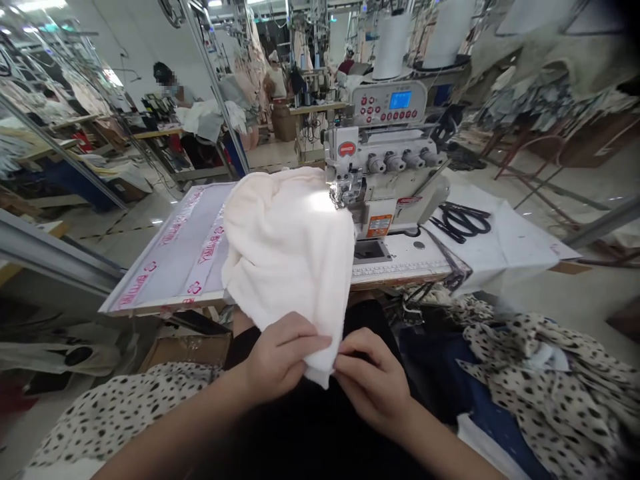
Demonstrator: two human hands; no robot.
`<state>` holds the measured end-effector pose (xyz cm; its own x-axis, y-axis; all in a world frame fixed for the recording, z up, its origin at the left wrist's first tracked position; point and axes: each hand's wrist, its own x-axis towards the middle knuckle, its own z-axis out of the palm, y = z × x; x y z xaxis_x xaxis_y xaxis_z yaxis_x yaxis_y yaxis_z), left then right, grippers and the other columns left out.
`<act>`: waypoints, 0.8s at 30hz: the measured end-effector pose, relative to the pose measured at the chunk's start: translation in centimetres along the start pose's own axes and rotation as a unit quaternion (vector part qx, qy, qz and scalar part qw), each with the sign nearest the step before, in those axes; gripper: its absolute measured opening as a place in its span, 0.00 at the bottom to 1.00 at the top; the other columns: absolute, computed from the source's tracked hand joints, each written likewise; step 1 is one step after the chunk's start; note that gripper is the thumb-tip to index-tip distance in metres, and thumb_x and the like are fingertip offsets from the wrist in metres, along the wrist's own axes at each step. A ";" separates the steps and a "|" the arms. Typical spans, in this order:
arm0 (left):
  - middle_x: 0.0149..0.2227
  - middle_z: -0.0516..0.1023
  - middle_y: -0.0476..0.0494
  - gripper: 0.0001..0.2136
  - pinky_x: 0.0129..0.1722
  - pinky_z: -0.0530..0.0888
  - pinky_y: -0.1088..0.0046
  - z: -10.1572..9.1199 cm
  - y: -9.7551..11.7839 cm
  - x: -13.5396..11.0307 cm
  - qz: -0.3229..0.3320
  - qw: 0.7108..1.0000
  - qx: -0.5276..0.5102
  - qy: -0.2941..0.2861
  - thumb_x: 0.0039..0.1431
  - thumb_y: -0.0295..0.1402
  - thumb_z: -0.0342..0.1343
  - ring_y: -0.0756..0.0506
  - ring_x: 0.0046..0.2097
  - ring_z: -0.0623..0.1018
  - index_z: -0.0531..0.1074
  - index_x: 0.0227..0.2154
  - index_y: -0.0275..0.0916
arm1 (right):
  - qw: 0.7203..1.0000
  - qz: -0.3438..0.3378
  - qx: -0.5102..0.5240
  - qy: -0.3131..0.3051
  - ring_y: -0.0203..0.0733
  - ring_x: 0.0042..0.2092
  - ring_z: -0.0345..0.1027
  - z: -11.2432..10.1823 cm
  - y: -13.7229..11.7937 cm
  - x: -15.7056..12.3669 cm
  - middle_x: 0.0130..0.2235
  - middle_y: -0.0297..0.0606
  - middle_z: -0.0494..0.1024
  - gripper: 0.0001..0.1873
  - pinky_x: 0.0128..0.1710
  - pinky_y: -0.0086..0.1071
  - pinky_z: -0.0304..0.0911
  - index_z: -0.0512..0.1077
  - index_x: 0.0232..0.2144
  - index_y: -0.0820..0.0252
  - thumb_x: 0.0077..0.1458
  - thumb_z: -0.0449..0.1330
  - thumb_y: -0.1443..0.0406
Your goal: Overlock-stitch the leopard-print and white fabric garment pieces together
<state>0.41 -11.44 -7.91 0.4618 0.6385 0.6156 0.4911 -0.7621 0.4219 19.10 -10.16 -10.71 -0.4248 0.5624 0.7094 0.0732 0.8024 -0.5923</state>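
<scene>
At the overlocker (383,177), hands (280,357) (373,380) pinch fabric (285,267) (plush, rumpled).

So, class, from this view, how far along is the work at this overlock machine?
Done: the cream fabric lies up against the overlock's presser foot. In hand: the left hand and right hand pinch its edge. Left: the spotted fabric heaped alongside, seemingly unworked.
</scene>
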 end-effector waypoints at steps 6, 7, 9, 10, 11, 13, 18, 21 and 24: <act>0.33 0.72 0.42 0.15 0.33 0.70 0.71 -0.3 0.6 0.3 0.037 0.999 0.017 -0.010 0.51 0.18 0.49 0.48 0.35 0.69 0.66 0.43 0.35 | 0.999 0.019 0.003 0.032 0.39 0.38 0.66 -0.6 -0.8 0.3 0.37 0.40 0.70 0.14 0.35 0.32 0.66 0.68 0.38 0.57 0.50 0.53 0.77; 0.33 0.72 0.41 0.16 0.34 0.70 0.70 -0.3 0.7 0.3 0.041 0.999 0.022 -0.011 0.51 0.18 0.49 0.48 0.35 0.69 0.66 0.43 0.34 | 0.999 0.023 -0.004 0.041 0.39 0.38 0.67 -0.6 -0.9 0.4 0.37 0.40 0.70 0.14 0.36 0.31 0.66 0.68 0.37 0.57 0.50 0.54 0.77; 0.34 0.71 0.41 0.17 0.35 0.70 0.69 -0.5 1.0 0.3 0.037 0.999 0.029 -0.013 0.51 0.18 0.49 0.48 0.36 0.69 0.65 0.45 0.35 | 0.997 0.036 -0.018 0.060 0.39 0.37 0.67 -0.7 -1.1 0.6 0.38 0.41 0.70 0.12 0.35 0.32 0.66 0.69 0.35 0.57 0.50 0.54 0.76; 0.34 0.70 0.41 0.17 0.36 0.70 0.69 -0.5 1.2 0.2 0.031 0.999 0.031 -0.013 0.52 0.18 0.49 0.48 0.37 0.69 0.65 0.46 0.35 | 0.997 0.042 -0.022 0.067 0.39 0.36 0.67 -0.7 -1.1 0.7 0.39 0.41 0.69 0.12 0.34 0.32 0.66 0.69 0.35 0.57 0.50 0.54 0.76; 0.35 0.70 0.41 0.18 0.36 0.70 0.68 -0.5 1.3 0.2 0.025 0.999 0.033 -0.013 0.52 0.19 0.49 0.48 0.37 0.69 0.64 0.47 0.35 | 0.996 0.048 -0.026 0.073 0.39 0.35 0.67 -0.8 -1.2 0.8 0.39 0.41 0.69 0.11 0.33 0.32 0.66 0.69 0.34 0.57 0.50 0.54 0.75; 0.36 0.69 0.40 0.17 0.36 0.69 0.67 -0.3 1.6 0.2 0.023 0.999 0.041 -0.015 0.53 0.22 0.51 0.46 0.38 0.68 0.63 0.47 0.34 | 0.995 0.053 -0.025 0.079 0.38 0.33 0.67 -0.9 -1.4 1.1 0.39 0.42 0.69 0.10 0.31 0.32 0.66 0.69 0.33 0.57 0.50 0.54 0.75; 0.34 0.69 0.39 0.16 0.35 0.68 0.66 0.1 1.9 0.3 0.026 0.994 0.105 0.002 0.51 0.23 0.54 0.46 0.37 0.67 0.65 0.44 0.32 | 0.996 0.056 0.000 0.072 0.33 0.28 0.64 -1.2 -1.5 1.5 0.39 0.41 0.68 0.08 0.30 0.31 0.65 0.69 0.31 0.59 0.51 0.54 0.75; 0.33 0.69 0.40 0.17 0.32 0.68 0.69 0.0 1.9 0.6 0.025 0.994 0.103 -0.005 0.51 0.17 0.49 0.47 0.35 0.67 0.65 0.45 0.32 | 0.998 0.041 0.002 0.036 0.36 0.34 0.67 -1.8 -1.5 1.8 0.42 0.43 0.69 0.09 0.34 0.32 0.66 0.68 0.34 0.58 0.51 0.54 0.75; 0.33 0.70 0.40 0.16 0.32 0.69 0.70 -0.5 2.1 0.8 0.040 0.994 0.101 -0.015 0.53 0.19 0.48 0.48 0.34 0.68 0.65 0.45 0.33 | 0.999 0.006 -0.005 -0.038 0.41 0.47 0.66 -2.6 -1.4 2.1 0.48 0.44 0.70 0.18 0.45 0.35 0.65 0.63 0.46 0.58 0.53 0.52 0.75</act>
<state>1.47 -12.59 -6.23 0.5263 0.5814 0.6205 0.5884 -0.7758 0.2280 20.49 -9.59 -7.37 -0.4912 0.5553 0.6711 0.0873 0.7980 -0.5964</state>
